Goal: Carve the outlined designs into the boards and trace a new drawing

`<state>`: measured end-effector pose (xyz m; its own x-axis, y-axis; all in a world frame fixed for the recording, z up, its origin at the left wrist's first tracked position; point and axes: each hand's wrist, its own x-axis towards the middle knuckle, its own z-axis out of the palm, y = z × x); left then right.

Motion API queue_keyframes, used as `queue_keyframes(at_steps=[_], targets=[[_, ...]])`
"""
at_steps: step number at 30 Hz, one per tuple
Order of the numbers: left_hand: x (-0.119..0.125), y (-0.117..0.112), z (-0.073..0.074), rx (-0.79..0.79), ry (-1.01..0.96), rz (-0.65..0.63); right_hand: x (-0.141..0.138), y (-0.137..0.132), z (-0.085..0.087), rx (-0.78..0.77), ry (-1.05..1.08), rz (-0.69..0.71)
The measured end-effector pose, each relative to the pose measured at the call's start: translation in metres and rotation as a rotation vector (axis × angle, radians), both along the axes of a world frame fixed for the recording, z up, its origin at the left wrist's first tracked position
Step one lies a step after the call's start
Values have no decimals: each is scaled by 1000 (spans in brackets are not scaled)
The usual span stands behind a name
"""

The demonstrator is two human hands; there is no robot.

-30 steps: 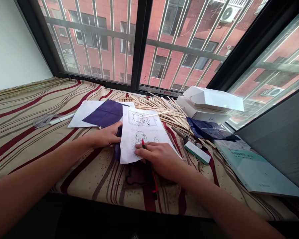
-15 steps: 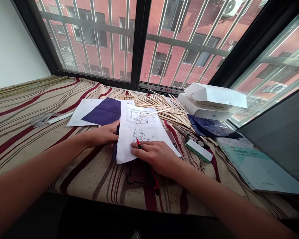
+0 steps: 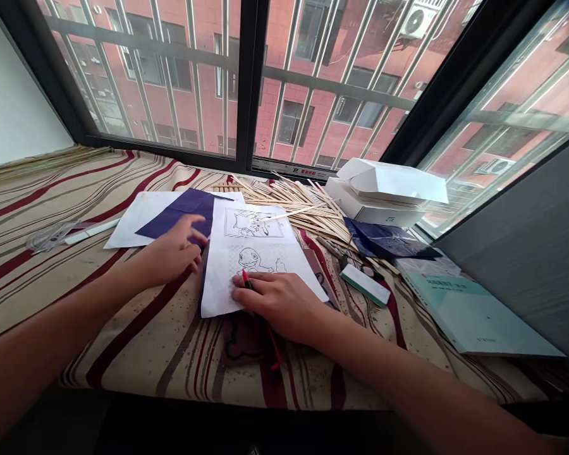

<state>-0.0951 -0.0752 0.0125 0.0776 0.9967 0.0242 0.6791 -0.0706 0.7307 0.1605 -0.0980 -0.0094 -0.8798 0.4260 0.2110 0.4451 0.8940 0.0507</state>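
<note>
A white sheet with line drawings (image 3: 260, 246) of cartoon creatures lies in front of me. My right hand (image 3: 279, 303) rests on its lower part, fingers wrapped round a red and black pen (image 3: 245, 278). Just off the sheet's left edge, my left hand (image 3: 177, 249) hovers with fingers apart, holding nothing. Beneath the drawing sheet, a dark purple sheet shows as a strip along the left edge. Another dark purple sheet (image 3: 171, 215) lies farther left on white paper (image 3: 123, 230). A brown board (image 3: 239, 347) with a black outline sticks out under the drawing, partly hidden.
Thin wooden sticks (image 3: 308, 205) are piled behind the drawing, near a white box (image 3: 384, 193). To the right are a green and white block (image 3: 365, 284), crumpled dark blue sheeting (image 3: 389, 239) and a book (image 3: 478, 309). A clear plastic item (image 3: 52, 236) lies left on the striped cloth.
My left hand has let go of the sheets' left edge and lifted away, fingers spreading. My right hand stays on the drawing with the pen. The view has shifted slightly right.
</note>
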Motion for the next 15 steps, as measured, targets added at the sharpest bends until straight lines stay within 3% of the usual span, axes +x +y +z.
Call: queue_keyframes(at_steps=[1, 3, 5, 6, 10, 12, 15], targets=[[1, -2, 0, 232, 157, 13, 0, 0, 0, -5, 3, 0], [5, -2, -4, 549, 388, -163, 1, -2, -1, -19, 17, 15], [12, 0, -11, 458, 447, -471, 2, -4, -1, -47, 40, 37], [15, 2, -16, 364, 455, -539, 3, -6, -2, -68, 55, 40], [22, 8, -32, 172, 465, -582, 9, -4, 0, -210, 150, 27], [23, 9, -34, 176, 466, -583, 14, 3, 3, -270, 222, -30], [23, 9, -31, 221, 465, -614, 21, 14, 4, -223, 230, -143]])
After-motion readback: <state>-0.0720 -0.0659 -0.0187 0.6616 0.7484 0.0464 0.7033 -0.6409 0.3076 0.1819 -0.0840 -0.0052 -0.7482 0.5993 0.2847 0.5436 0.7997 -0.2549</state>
